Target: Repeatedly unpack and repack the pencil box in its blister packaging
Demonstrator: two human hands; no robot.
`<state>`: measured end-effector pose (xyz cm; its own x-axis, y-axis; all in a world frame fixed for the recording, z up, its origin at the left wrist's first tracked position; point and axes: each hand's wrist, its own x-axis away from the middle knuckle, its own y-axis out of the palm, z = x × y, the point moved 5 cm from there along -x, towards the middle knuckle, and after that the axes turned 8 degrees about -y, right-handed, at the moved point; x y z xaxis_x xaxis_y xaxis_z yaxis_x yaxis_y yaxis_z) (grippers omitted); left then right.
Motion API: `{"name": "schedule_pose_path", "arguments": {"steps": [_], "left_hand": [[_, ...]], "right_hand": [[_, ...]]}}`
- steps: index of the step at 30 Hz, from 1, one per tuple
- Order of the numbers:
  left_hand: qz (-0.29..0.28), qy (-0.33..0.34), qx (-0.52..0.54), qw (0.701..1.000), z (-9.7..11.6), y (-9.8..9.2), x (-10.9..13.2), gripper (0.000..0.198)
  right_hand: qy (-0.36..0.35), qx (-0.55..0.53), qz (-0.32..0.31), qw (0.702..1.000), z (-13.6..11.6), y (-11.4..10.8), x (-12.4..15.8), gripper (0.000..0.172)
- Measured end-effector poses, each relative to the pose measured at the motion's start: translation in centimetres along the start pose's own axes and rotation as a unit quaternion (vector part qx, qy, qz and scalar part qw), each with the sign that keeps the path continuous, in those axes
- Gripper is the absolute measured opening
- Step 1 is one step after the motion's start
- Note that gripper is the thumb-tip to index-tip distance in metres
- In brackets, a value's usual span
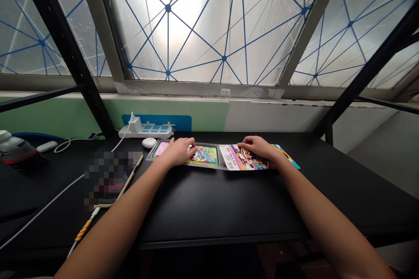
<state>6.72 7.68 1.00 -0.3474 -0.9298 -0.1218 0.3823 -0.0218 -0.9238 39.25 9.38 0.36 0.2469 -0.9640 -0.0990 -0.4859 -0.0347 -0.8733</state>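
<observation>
A clear plastic blister tray lies on the black desk, with a colourful cartoon pencil box in its right part and something pink at its left end. Over the tray's middle rests my left hand, fingers bent and slightly apart, covering part of the contents. To the right lies a bright printed card with "PINCIL BOX" lettering and a barcode, meeting the tray's right end. My right hand lies on top of this card, fingers loosely extended leftward; its thumb is hidden.
A white power strip with a plugged charger stands at the back left, near a white mouse-like object. A blurred-out device with a cable lies left of my forearm. A bottle stands far left. Black frame posts flank the desk.
</observation>
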Motion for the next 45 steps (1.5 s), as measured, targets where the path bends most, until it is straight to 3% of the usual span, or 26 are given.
{"name": "schedule_pose_path", "arguments": {"steps": [6, 13, 16, 18, 21, 24, 26, 29, 33, 38, 45], "left_hand": [[0.012, -0.020, 0.003, 1.000, 0.0, 0.2, 0.1, 0.027], [0.027, -0.021, 0.031, 0.999, 2.5, 1.4, 0.7, 0.019], [0.034, -0.025, 0.111, 0.993, 3.7, 1.7, 1.0, 0.023], [0.048, -0.037, 0.218, 0.974, 3.8, 1.5, 0.8, 0.025], [0.095, -0.041, 0.370, 0.923, 2.7, 0.5, 0.1, 0.023], [0.154, -0.039, 0.454, 0.877, 0.4, -0.6, -0.7, 0.022], [0.179, -0.082, 0.499, 0.844, -1.6, -0.8, -1.2, 0.024], [0.181, -0.141, 0.540, 0.810, -3.6, -0.2, -1.6, 0.035], [0.160, -0.158, 0.574, 0.787, -3.6, 0.7, -1.6, 0.046], [0.148, -0.146, 0.556, 0.805, -2.4, 0.3, -1.1, 0.059], [0.148, -0.151, 0.553, 0.806, -2.4, 0.5, -1.1, 0.068]], "right_hand": [[0.004, 0.008, 0.030, 1.000, -0.2, 0.0, -0.2, 0.043], [-0.022, 0.003, 0.046, 0.999, -4.9, 3.3, -0.2, 0.035], [-0.027, -0.002, 0.039, 0.999, -6.0, 4.0, 0.0, 0.034], [-0.026, -0.006, 0.030, 0.999, -5.8, 3.9, 0.1, 0.035], [-0.021, -0.015, 0.010, 1.000, -4.6, 3.1, 0.0, 0.038], [-0.018, -0.026, -0.017, 0.999, -3.1, 2.1, 0.0, 0.042], [-0.021, -0.035, -0.038, 0.998, -2.3, 1.5, 0.1, 0.046], [-0.028, -0.044, -0.061, 0.997, -1.7, 0.7, 0.4, 0.051], [-0.035, -0.037, -0.057, 0.997, -2.2, 0.6, 0.6, 0.052], [-0.056, -0.019, -0.038, 0.998, -5.0, 1.8, -0.2, 0.052], [-0.104, 0.023, -0.067, 0.992, -12.8, 6.5, -3.4, 0.045]]}}
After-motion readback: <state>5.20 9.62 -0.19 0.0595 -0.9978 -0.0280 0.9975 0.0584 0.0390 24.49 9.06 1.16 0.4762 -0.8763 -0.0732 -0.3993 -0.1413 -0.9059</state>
